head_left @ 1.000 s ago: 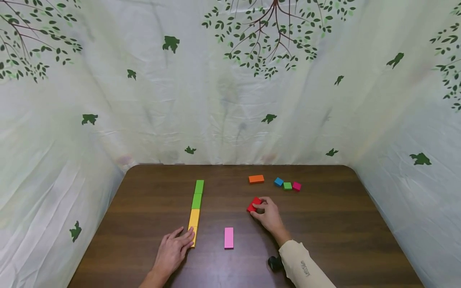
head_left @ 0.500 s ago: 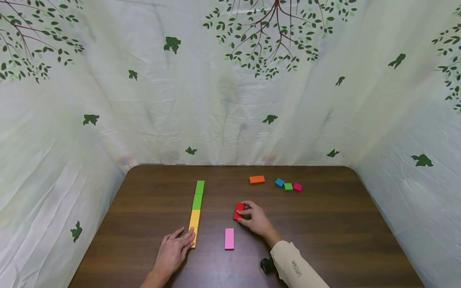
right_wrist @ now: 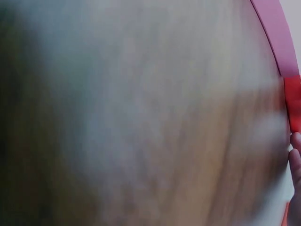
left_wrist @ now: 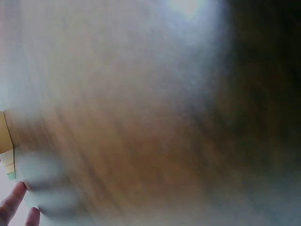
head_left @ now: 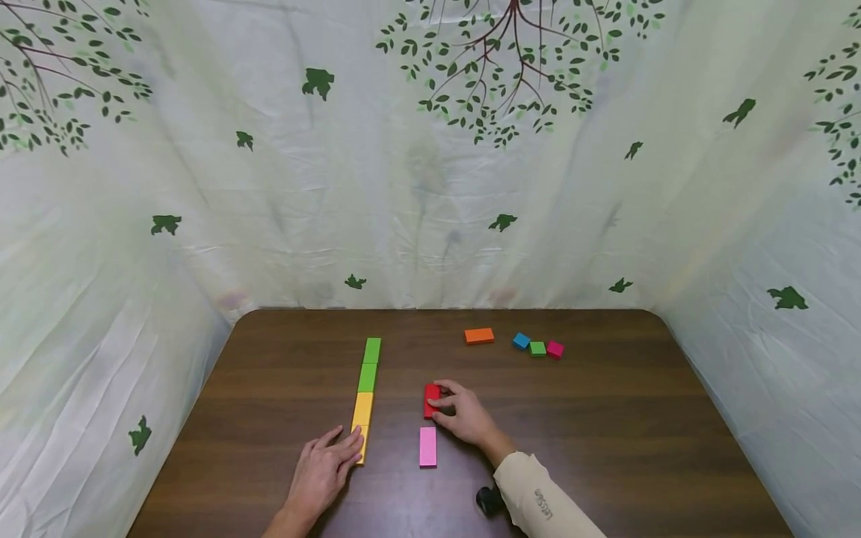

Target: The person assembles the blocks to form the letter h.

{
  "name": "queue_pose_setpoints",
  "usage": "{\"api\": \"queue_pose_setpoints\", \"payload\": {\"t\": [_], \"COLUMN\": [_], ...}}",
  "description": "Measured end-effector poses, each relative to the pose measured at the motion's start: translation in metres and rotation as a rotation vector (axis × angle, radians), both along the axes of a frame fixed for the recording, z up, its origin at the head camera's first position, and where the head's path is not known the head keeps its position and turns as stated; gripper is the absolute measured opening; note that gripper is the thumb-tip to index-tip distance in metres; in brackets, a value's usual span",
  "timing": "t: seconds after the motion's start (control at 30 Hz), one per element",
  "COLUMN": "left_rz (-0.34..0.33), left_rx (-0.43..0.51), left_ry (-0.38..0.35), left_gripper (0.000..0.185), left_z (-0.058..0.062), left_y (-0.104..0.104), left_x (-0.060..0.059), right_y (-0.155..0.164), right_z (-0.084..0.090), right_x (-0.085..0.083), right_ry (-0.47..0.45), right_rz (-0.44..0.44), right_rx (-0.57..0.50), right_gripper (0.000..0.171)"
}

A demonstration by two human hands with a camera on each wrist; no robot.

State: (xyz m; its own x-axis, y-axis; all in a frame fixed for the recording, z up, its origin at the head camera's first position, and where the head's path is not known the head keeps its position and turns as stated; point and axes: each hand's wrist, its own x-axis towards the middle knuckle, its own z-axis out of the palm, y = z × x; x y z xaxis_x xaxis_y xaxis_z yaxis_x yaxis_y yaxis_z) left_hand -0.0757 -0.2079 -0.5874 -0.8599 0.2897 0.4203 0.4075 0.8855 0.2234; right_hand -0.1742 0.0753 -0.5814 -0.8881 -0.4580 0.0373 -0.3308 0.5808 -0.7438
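My left hand (head_left: 321, 471) lies at the near end of a straight row of blocks, its extended fingers touching the nearer yellow block (head_left: 365, 446) and partly covering it. Beyond it in the row come another yellow block (head_left: 362, 408) and two green blocks (head_left: 368, 377). With thumb and fingers, my right hand (head_left: 468, 421) pinches a red block (head_left: 429, 393) by its right side. A pink block (head_left: 427, 448) lies flat just on the near side of the red one, lined up with it. The right wrist view catches the red block (right_wrist: 292, 106) beside the pink block (right_wrist: 277, 37).
Toward the back of the brown table (head_left: 605, 448) lie an orange block (head_left: 479, 336) and small blue (head_left: 521, 341), green (head_left: 537, 349) and magenta (head_left: 554, 350) blocks. A black round object (head_left: 489, 501) sits at the right cuff. Patterned white cloth (head_left: 430, 187) hangs behind.
My right hand has brought the red block leftward and slightly nearer, turning it from slanted to straight, in line with the pink block. The left hand has stayed in place.
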Motion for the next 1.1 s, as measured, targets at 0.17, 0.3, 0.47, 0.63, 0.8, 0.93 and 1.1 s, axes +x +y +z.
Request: {"api": "queue_pose_setpoints", "payload": {"t": [0.17,0.3,0.47,0.63,0.8,0.93,1.1], "left_rz": [-0.001,-0.003,-0.016,-0.038,-0.041,-0.037,-0.033], "left_rx": [0.019,0.050,0.040,0.025,0.019,0.020,0.017], "left_ry": [0.011,0.021,0.043,0.066,0.072,0.069,0.060], "left_gripper": [0.033,0.034,0.034,0.033,0.033,0.033,0.033], "left_z": [0.000,0.000,-0.002,-0.003,-0.004,-0.005,-0.005], "left_y": [0.000,0.000,-0.002,-0.003,-0.003,-0.004,-0.004], "left_x": [0.001,0.002,0.002,0.001,0.000,-0.001,-0.001], "right_y": [-0.004,-0.005,-0.005,-0.005,-0.005,-0.005,-0.004], "right_z": [0.000,0.000,-0.002,-0.002,-0.002,-0.002,-0.001], "right_x": [0.003,0.005,0.008,0.010,0.011,0.013,0.013], "right_ry": [0.005,0.020,0.025,0.020,0.019,-0.002,-0.001], "right_rz": [0.004,0.018,0.023,0.024,0.036,0.040,0.038], "right_rx": [-0.019,-0.032,-0.018,-0.026,-0.008,-0.010,-0.004], "right_gripper": [0.027,0.027,0.027,0.029,0.032,0.034,0.036]}}
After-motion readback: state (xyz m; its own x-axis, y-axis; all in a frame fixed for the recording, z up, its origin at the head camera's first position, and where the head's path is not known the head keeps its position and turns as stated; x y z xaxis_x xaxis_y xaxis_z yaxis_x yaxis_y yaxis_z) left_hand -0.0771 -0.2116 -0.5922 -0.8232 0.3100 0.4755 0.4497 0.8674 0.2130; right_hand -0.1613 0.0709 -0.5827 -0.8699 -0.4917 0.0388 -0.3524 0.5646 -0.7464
